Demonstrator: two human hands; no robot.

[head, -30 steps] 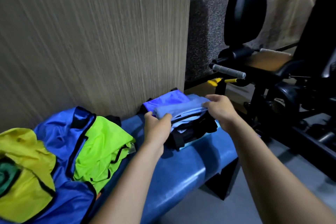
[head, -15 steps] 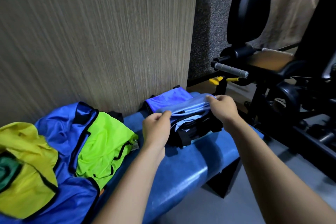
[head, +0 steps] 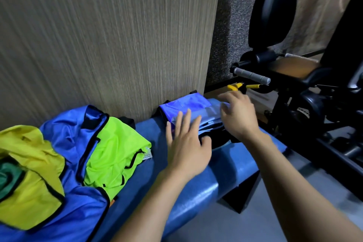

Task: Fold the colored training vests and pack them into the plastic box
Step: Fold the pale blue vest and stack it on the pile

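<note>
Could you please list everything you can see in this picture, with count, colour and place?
Folded vest stack: one, blue and pale blue with black trim, far end of the bench.
Loose vests: blue, lime green, yellow, one each, heaped on the bench's left part.
Green cloth: one, at the left edge on the yellow vest.
Bench: one, blue padded, along the wall.
Wall panel: one, grey-brown, behind the bench.
Gym machine: one, black, right.
Left hand: fingers straight, over the stack's near edge.
Right hand: fingers spread, blurred, over the stack.
</note>
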